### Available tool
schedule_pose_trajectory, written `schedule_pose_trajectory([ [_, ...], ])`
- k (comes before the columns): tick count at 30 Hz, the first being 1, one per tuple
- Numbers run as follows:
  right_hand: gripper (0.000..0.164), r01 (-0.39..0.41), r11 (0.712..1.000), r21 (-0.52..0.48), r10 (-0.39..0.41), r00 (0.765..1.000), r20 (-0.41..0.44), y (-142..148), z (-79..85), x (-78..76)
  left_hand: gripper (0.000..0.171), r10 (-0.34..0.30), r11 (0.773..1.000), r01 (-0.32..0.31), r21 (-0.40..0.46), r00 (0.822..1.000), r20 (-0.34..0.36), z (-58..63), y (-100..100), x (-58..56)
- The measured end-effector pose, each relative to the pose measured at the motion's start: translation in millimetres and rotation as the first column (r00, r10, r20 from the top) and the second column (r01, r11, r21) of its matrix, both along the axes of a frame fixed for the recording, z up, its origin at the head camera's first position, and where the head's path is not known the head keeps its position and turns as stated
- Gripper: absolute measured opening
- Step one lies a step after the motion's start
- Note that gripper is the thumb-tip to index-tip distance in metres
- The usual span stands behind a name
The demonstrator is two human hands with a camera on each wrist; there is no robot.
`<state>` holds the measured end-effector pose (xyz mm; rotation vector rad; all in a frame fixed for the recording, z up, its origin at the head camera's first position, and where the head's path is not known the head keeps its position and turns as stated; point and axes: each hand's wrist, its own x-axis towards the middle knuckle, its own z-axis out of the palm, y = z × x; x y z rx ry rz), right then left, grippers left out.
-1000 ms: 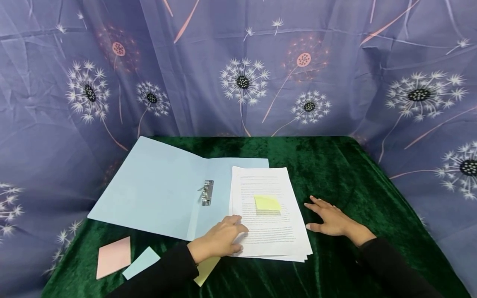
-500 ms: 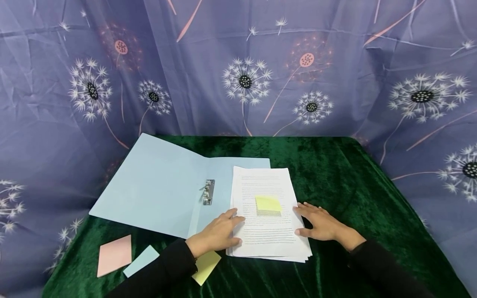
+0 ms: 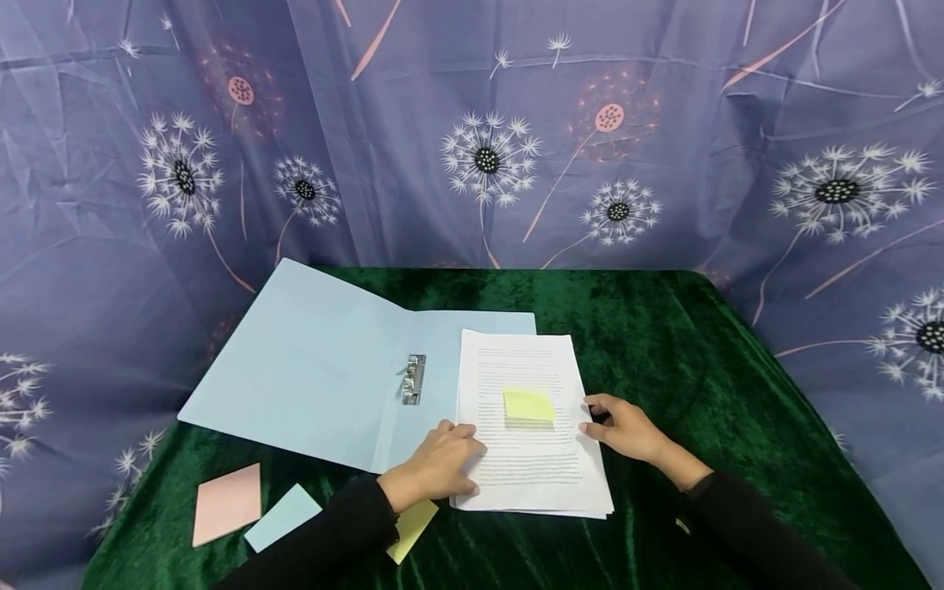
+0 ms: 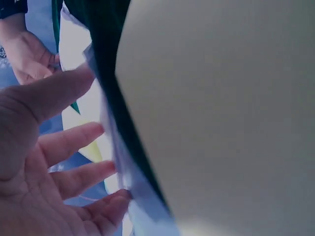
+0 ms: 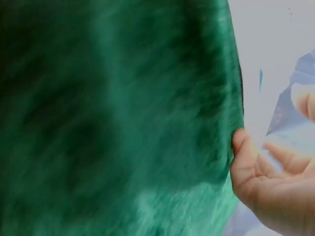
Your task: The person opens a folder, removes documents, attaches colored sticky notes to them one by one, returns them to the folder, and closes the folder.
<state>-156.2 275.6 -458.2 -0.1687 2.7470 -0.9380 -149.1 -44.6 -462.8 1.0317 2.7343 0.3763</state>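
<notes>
A stack of printed paper sheets (image 3: 527,475) lies partly over the right cover of an open light blue ring binder (image 3: 310,369). On the top sheet is a yellow sticky note (image 3: 528,405). My left hand (image 3: 433,464) rests at the stack's lower left edge; in the left wrist view its fingers (image 4: 81,140) are spread, tips touching the sheet edges. At the right edge my right hand (image 3: 630,429) touches the paper with thumb and forefinger, the fingers slightly bent. The right wrist view shows this thumb (image 5: 243,160) by the stack's side.
Left of my left forearm lie a pink sticky note pad (image 3: 227,504) and a light blue one (image 3: 283,518). A yellow pad (image 3: 413,528) is partly hidden under my left wrist. The binder's metal ring clip (image 3: 413,379) sits at its spine. Green velvet cloth (image 3: 656,344) covers the table.
My right hand has come left from the cloth to the stack's right edge, its fingers bending. The left hand has shifted slightly along the left edge. The sheets' lower right corners line up more evenly.
</notes>
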Motion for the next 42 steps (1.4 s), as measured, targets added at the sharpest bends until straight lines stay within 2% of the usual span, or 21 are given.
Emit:
schedule_pose_trajectory([
  [2,0.053,0.100,0.993,-0.058,-0.095,0.993,0.074,-1.7,0.9,-2.8,0.051,-0.009,0.999,0.009,-0.032,1.000,-0.004,2.6,0.3,0.1],
  [5,0.056,0.208,0.971,-0.121,-0.184,0.965,0.185,-3.2,1.0,-7.4,0.056,-0.016,0.997,0.018,-0.072,1.000,0.021,6.3,-0.2,0.5],
  [8,0.057,0.278,0.948,-0.156,-0.230,0.935,0.271,-4.1,0.1,-12.6,0.056,-0.018,0.995,0.021,-0.095,0.999,0.040,8.0,-0.4,0.3],
  [12,0.054,0.339,0.923,-0.182,-0.271,0.909,0.317,-3.2,-0.4,-18.5,0.056,-0.023,0.993,0.026,-0.112,0.999,0.025,9.0,0.3,-1.2],
  [16,0.049,0.349,0.912,-0.215,-0.269,0.905,0.330,-2.2,-0.9,-21.1,0.056,-0.033,0.992,0.035,-0.121,0.999,0.013,9.4,0.3,-2.2],
  [19,0.044,0.334,0.916,-0.223,-0.254,0.912,0.321,-1.6,-0.5,-21.9,0.055,-0.038,0.992,0.040,-0.119,0.999,0.016,9.7,-0.2,-2.0],
  [25,0.037,0.337,0.917,-0.213,-0.264,0.913,0.312,-3.4,-0.7,-22.3,0.053,-0.045,0.993,0.047,-0.111,0.999,0.022,11.3,-1.4,-1.4],
  [35,0.039,0.364,0.896,-0.253,-0.270,0.901,0.340,-9.3,4.1,-25.4,0.053,-0.040,0.995,0.042,-0.089,0.999,0.028,11.5,-4.1,-1.6],
  [39,0.041,0.368,0.895,-0.253,-0.270,0.898,0.347,-10.6,0.4,-23.9,0.053,-0.044,0.995,0.047,-0.087,0.998,0.038,11.1,-4.3,-1.5],
  [42,0.036,0.365,0.890,-0.271,-0.264,0.900,0.346,-12.2,-4.0,-22.8,0.052,-0.046,0.995,0.049,-0.085,0.998,0.046,10.7,-4.0,-1.6],
])
